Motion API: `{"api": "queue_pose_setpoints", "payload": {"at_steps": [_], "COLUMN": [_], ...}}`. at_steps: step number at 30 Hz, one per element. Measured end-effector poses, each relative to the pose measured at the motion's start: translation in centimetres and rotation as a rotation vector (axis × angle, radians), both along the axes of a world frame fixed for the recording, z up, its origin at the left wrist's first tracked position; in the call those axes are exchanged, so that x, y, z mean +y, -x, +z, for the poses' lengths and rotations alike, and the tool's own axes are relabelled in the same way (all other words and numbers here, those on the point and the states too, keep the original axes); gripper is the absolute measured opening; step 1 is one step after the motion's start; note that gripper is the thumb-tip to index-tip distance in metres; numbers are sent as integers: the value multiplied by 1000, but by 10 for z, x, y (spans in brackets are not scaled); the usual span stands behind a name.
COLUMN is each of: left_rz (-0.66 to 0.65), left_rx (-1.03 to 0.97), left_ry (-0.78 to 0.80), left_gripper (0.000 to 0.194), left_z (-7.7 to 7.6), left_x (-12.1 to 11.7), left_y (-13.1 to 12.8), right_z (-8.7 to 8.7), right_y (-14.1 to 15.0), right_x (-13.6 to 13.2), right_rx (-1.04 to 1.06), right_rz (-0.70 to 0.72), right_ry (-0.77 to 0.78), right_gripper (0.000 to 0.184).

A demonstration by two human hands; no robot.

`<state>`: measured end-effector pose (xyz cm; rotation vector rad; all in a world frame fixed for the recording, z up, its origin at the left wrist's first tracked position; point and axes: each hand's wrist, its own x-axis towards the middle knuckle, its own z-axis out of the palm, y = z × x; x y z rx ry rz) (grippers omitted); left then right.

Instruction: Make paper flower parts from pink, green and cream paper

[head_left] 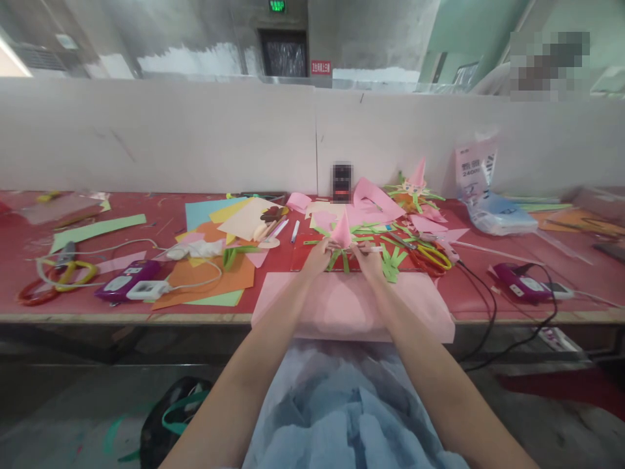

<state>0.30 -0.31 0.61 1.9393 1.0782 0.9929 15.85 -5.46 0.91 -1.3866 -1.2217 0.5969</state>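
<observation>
Red tbl (166,220); upright pink cone (342,230), grn strips (346,262) below; L fingers (324,248) grip base; R fingers (362,253) unclear

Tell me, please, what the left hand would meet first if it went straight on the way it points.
The left hand would probably meet the pink cone first, though depth is hard to judge.

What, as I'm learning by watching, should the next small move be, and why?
Perhaps press gently around the base of the pink cone: it stands upright, green strips spread around it, with the left hand and right hand at either side.
</observation>
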Motion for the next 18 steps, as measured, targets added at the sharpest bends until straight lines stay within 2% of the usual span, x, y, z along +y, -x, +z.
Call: {"api": "queue_pose_setpoints", "payload": {"at_steps": [3, 8, 18], "left_rz": [-28, -23, -42], "left_rx": [42, 107, 99], "left_ry": [4, 29, 44], "left_gripper": [38, 30, 39], "left_z": [-1, 1, -2], "left_x": [-1, -3, 0], "left_y": [0, 0, -1], "right_z": [-2, -4, -4], "right_y": [0, -1, -2], "right_x": [1, 2, 4], "right_rx": [-20, -39, -48], "right_rz": [-19, -40, -10], "right_ry": [-7, -2, -5], "right_gripper": [25, 24, 19]}}
